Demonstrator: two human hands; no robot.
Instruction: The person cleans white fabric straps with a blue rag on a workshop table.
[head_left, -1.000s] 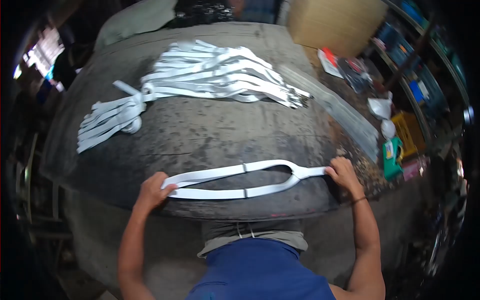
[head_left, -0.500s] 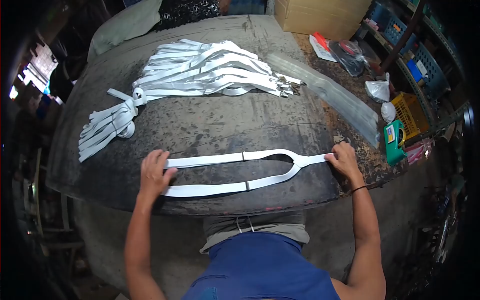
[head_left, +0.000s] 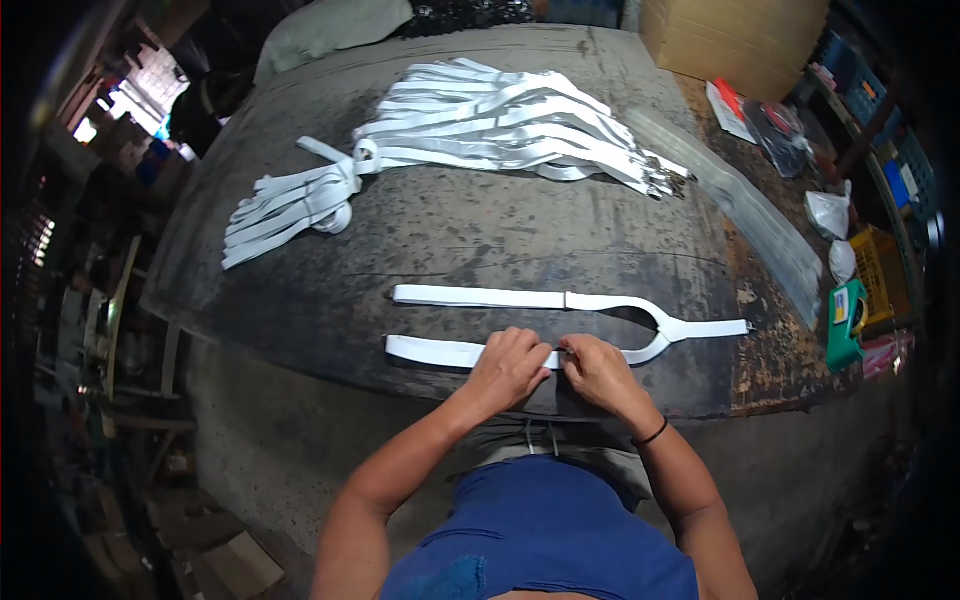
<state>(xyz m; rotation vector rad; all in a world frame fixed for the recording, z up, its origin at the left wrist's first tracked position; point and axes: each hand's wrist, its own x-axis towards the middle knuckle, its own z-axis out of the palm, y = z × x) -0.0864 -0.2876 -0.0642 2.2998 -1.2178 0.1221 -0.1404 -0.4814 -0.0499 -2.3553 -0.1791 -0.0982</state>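
A pair of white Y-shaped suspenders (head_left: 480, 297) lies flat on the dark table, its two straps pointing left and its single tail pointing right. On the lower strap, near its adjuster slide, my left hand (head_left: 514, 364) and my right hand (head_left: 592, 368) sit side by side. Both have their fingers closed on the strap. The slide itself is mostly hidden between them. The upper strap's slide shows. Farther back lies a large bundle of white straps (head_left: 490, 115), knotted at the left, with metal clips at its right end.
A long clear plastic sheet (head_left: 760, 210) lies along the right side of the table (head_left: 330, 300). A green device (head_left: 845, 325) and a yellow basket (head_left: 878, 275) are at the right edge. Behind stands a cardboard box (head_left: 735, 45).
Both hands have left the suspenders' ends and come together at the lower strap's slide. The camera view has shifted, so the table contents appear farther right.
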